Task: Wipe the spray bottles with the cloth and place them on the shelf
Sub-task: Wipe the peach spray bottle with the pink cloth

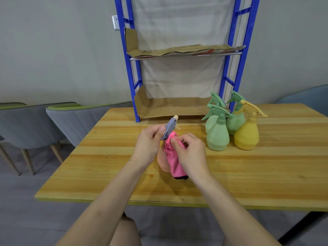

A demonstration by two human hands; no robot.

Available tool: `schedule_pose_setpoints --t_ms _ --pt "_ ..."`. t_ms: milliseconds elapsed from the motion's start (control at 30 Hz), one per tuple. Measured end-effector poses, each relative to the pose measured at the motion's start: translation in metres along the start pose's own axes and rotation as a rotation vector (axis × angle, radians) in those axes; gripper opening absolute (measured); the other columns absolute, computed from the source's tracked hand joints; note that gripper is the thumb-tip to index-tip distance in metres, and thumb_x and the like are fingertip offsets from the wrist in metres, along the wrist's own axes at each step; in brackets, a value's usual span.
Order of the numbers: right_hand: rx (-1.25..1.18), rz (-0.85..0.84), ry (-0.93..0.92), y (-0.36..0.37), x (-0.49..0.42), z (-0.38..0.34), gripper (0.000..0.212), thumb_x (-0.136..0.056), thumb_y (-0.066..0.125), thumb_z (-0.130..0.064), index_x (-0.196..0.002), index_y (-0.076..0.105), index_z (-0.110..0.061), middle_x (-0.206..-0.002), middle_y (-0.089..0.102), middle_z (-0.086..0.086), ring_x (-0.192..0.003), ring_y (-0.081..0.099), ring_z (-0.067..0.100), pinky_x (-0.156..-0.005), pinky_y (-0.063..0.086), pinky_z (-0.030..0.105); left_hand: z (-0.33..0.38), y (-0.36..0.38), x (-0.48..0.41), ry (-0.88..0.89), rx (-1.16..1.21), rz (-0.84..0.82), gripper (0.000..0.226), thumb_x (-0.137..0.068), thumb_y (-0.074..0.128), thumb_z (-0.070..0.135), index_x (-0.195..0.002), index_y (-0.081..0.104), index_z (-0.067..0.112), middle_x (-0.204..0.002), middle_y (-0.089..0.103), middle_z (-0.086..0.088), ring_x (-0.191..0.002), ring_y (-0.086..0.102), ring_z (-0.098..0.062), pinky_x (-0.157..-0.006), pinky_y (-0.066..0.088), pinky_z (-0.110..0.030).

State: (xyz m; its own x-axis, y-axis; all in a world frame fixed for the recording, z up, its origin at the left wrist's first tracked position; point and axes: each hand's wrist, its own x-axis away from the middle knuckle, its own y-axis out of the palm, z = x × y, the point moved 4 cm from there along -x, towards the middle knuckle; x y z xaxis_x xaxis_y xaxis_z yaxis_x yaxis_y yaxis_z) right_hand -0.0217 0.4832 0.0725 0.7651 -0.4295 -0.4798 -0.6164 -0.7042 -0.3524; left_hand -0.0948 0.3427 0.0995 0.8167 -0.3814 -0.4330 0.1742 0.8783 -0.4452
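The shelf (230, 41) is standing at the back edge of the table (248, 166), against the wall, with cardboard (170, 107) lying on both of its levels. Four bottles (218, 134) are standing together on the table just in front of the shelf's right post. A single bottle (164, 163) is being held in front of the shelf's middle, nearer the person, the left hand (149, 142) gripping its head and the right hand (191, 153) holding a cloth (174, 162) against its right side. Left of the shelf, beside the table, chairs (74, 121) are standing.

Peach plastic spray bottle (163, 166) draped in pink cloth (174, 162); three green spray bottles (218, 137) and a yellow spray bottle (246, 135) upright beside blue-framed shelf (132, 82)
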Motion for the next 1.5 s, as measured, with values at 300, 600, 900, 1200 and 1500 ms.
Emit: schedule_pose_setpoints --t_ms 300,600,900,1200,1500 --pt "-0.068 -0.060 0.107 -0.013 0.011 0.024 0.008 -0.096 0.074 -0.019 -0.100 0.080 -0.022 -0.101 0.071 -0.008 -0.093 0.064 -0.001 -0.081 0.046 0.018 0.003 -0.003 -0.005 -0.050 0.047 -0.020 0.030 -0.110 0.048 0.020 -0.110 0.078 0.023 -0.100 0.078 0.004 -0.099 0.070 -0.016 -0.095 0.055 -0.047" --pt "-0.198 0.153 0.017 -0.050 -0.011 0.018 0.012 -0.100 0.067 -0.018 -0.107 0.075 -0.025 -0.107 0.072 -0.008 -0.103 0.066 0.009 -0.092 0.055 0.038 0.015 -0.009 -0.006 0.110 -0.336 0.096 0.022 -0.097 0.061 0.046 -0.111 0.078 0.040 -0.096 0.069 0.010 -0.092 0.065 -0.013 -0.084 0.052 -0.048" --pt "-0.167 -0.011 -0.072 -0.024 -0.019 0.021 0.024 -0.103 0.064 -0.025 -0.124 0.076 -0.022 -0.116 0.074 -0.012 -0.115 0.060 0.015 -0.101 0.047 0.033 0.016 -0.009 -0.011 0.192 -0.416 0.090 0.022 -0.100 0.054 0.040 -0.104 0.076 0.034 -0.086 0.066 0.004 -0.082 0.065 -0.023 -0.077 0.053 -0.050" --pt "0.273 -0.137 -0.183 -0.013 -0.029 0.029 0.041 -0.106 0.037 -0.041 -0.098 0.066 -0.013 -0.085 0.056 -0.005 -0.087 0.043 0.020 -0.073 0.029 0.035 0.012 -0.007 -0.010 0.188 -0.367 0.102 0.029 -0.101 0.056 0.036 -0.113 0.080 0.025 -0.086 0.063 0.005 -0.080 0.065 -0.022 -0.074 0.054 -0.044" --pt "0.152 -0.222 -0.282 -0.015 -0.028 0.029 0.018 -0.105 0.048 -0.021 -0.097 0.064 -0.021 -0.094 0.062 -0.016 -0.088 0.048 0.017 -0.076 0.037 0.024 0.012 -0.008 -0.009 0.169 -0.374 0.116 0.034 -0.099 0.052 0.040 -0.112 0.080 0.026 -0.084 0.062 0.004 -0.076 0.062 -0.023 -0.070 0.053 -0.045"
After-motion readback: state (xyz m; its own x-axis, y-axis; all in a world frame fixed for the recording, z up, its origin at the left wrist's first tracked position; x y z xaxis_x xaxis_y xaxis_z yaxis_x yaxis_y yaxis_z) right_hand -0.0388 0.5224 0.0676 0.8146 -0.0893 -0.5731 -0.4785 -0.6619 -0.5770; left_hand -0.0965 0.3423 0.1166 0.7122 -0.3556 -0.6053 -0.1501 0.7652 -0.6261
